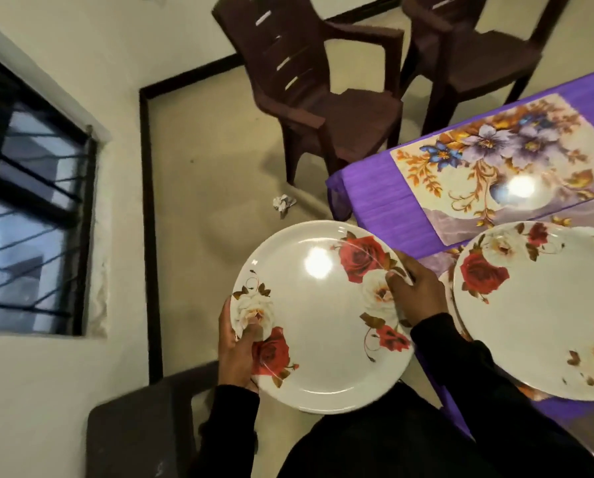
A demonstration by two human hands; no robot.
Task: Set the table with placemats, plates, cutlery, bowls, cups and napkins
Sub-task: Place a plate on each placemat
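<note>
I hold a white plate with red and white roses (318, 319) out in the air, left of the table's corner. My left hand (236, 350) grips its left rim, thumb on top. On the right rim sits my right hand (416, 291), fingers curled over the edge. A second rose plate (544, 315) lies on the table at the right, on top of a floral placemat whose edge shows beneath it. Further back lies another floral placemat (495, 163) with blue and purple flowers, bare of dishes.
A purple cloth (385, 208) covers the table. Two brown plastic chairs (323, 88) stand behind its far end, and a third dark chair (143, 432) is at my lower left. A crumpled paper (283, 203) lies on the floor. A barred window (30, 201) fills the left wall.
</note>
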